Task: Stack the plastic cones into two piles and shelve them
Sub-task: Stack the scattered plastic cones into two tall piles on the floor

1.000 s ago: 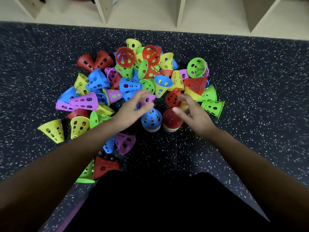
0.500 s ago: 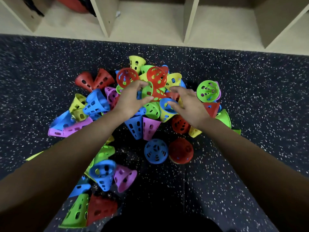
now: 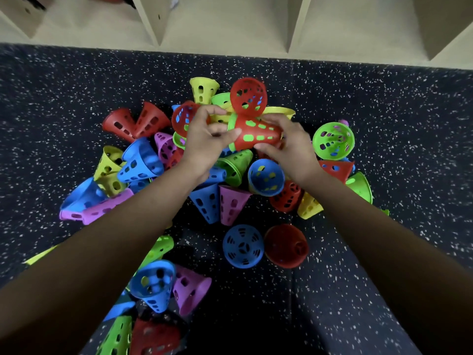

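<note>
A heap of perforated plastic cones in red, blue, green, yellow and purple lies on the dark speckled floor. Both hands hold a red cone that has a green cone nested inside it, above the heap's middle. My left hand grips its wide end and my right hand grips its narrow end. Two short upright stacks stand close to me: one topped by a blue cone, the other by a red cone.
A beige shelf unit with open bays and upright dividers runs along the far edge of the floor. Loose cones lie at the lower left, including a blue cone and a purple cone. Bare floor stretches to the right.
Both hands moved from the two stacks out over the heap and took hold of the red cone with the green one inside. The view tilted up toward the shelf.
</note>
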